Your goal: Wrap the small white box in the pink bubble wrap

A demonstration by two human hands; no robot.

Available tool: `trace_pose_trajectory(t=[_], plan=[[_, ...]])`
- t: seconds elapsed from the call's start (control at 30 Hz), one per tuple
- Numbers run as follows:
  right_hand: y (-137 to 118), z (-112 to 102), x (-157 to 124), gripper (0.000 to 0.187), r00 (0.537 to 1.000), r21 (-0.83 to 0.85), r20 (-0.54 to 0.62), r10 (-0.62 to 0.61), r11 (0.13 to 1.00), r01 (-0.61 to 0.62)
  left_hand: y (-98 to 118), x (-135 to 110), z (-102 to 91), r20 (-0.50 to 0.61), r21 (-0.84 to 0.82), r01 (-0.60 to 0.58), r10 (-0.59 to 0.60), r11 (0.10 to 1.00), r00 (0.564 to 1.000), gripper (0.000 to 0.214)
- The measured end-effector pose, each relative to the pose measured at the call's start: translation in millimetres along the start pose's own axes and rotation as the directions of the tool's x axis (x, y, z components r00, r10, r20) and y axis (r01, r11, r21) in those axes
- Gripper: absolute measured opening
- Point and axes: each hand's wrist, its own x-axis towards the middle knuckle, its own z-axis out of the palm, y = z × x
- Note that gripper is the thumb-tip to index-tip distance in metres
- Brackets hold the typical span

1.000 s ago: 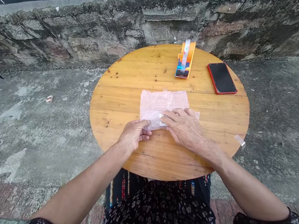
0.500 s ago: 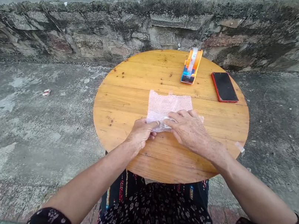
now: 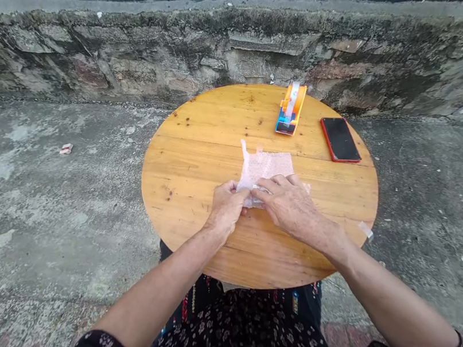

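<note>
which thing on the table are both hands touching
The pink translucent sheet: left hand and right hand are on it. The red-edged black phone, orange-blue tape dispenser and pale tape strip sit untouched.

Between my left hand [image 3: 227, 204] and my right hand [image 3: 291, 202], the bubble wrap [image 3: 275, 162] is pale pink, whiter beside my left. Beyond my right hand, the tape dispenser [image 3: 297, 108] is orange with blue and black at its near end. Farther right of that hand, the red-cased smartphone [image 3: 341, 140] has a black screen. Under both hands, the tabletop [image 3: 196, 173] is honey-yellow with dark knots. Nearer me, my black blouse [image 3: 238, 335] carries small pinkish-white flowers.
</note>
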Motion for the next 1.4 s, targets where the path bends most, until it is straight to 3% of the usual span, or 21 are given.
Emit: trace_pose_trajectory(t=[0.17, 0.43, 0.57, 0.73, 0.97, 1.2, 1.4], plan=[[3, -1, 0, 0.03, 0.999, 0.077, 0.012, 0.031, 0.997, -0.032, 3, -1, 1.2, 0.028, 0.015, -0.041, 0.04, 0.999, 0.999, 0.01], [7, 7, -3, 0.063, 0.995, 0.159, -0.017, 0.101, 0.982, -0.097, -4, -1, 5.7, 0.072, 0.149, -0.223, 0.215, 0.963, 0.974, 0.018], [10, 11, -3, 0.067, 0.994, 0.212, -0.038, 0.1, 0.973, -0.09, -6, -7, 7.0, 0.144, 0.311, -0.406, 0.38, 0.859, 0.914, 0.021], [9, 14, -5, 0.065, 0.991, 0.302, -0.061, 0.121, 0.948, -0.098, -1, -16, 2.3, 0.29, 0.415, -0.55, 0.468, 0.725, 0.835, 0.023], [10, 12, -5, 0.069, 0.984, 0.422, -0.07, 0.166, 0.898, -0.122, 7, -13, 2.9, 0.391, 0.599, -0.605, 0.469, 0.524, 0.792, 0.019], [15, 16, -10, 0.072, 0.987, 0.488, -0.078, 0.142, 0.869, -0.087, 5, -16, -2.7, 0.558, 0.619, -0.729, 0.49, 0.29, 0.669, 0.028], [17, 12, -13, 0.069, 0.985, 0.494, -0.089, 0.146, 0.865, -0.083, 4, -8, -12.4, 0.662, 0.588, -0.786, 0.444, 0.193, 0.604, 0.039]])
